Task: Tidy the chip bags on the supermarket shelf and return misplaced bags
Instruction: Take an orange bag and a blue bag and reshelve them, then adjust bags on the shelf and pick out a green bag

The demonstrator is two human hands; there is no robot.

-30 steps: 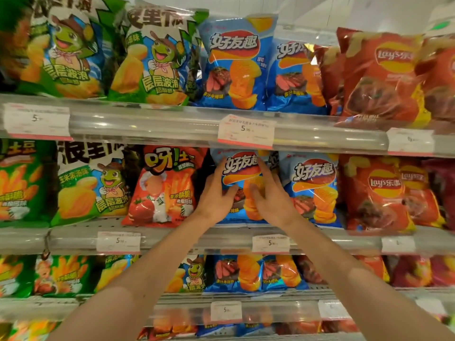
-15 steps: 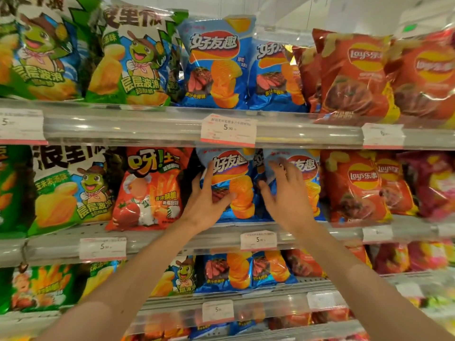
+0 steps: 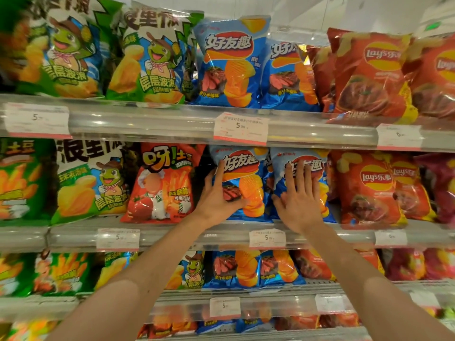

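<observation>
**Blue bags being squared up on the middle shelf**

Reading left to right along the middle shelf [image 3: 172, 236]: green frog bags [image 3: 91, 180] are standing at the left, then a lone red tomato bag [image 3: 162, 185], which may be a misplaced one, though the labels are not settling that. Your left hand [image 3: 219, 195] is lying spread and flat on the left blue bag [image 3: 243, 183], thumb near its lower middle. Your right hand [image 3: 299, 198] is pressing flat, fingers straight, on the right blue bag [image 3: 307, 168]. Red Lay's bags [image 3: 369, 188] are leaning beyond. You are looking partway through: both blue bags are standing upright, while the lower rows appear to be awaiting attention.
</observation>
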